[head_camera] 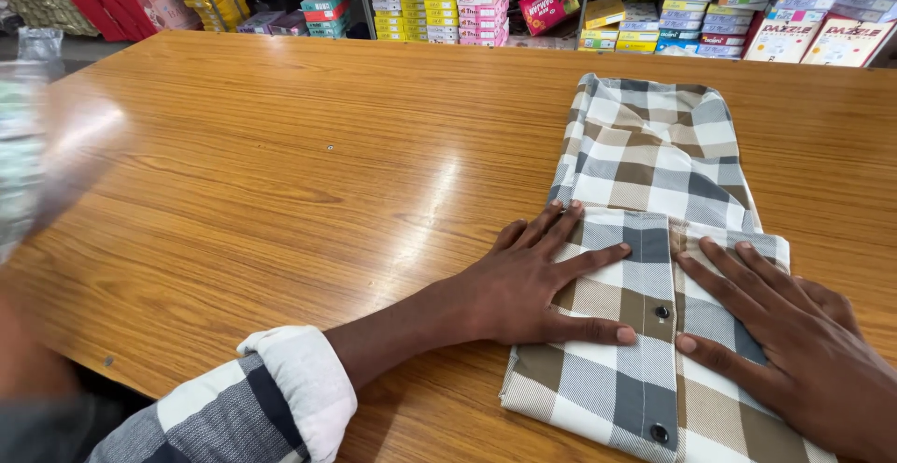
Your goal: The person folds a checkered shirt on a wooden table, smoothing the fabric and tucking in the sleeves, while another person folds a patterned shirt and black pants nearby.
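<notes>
While both hands, left (pixel 537 281) and right (pixel 794 341), press flat and open, gripping nothing, the shirt (pixel 654 239) runs lengthwise away toward upper right.

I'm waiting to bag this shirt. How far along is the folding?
Done: the shirt lies as a narrow strip on the table, near end doubled over. In hand: left hand and right hand press that fold flat. Left: the far part lies unfolded.

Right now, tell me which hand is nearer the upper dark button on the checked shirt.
Left. The left hand has its thumb beside the upper button; the right hand lies slightly farther right.
</notes>
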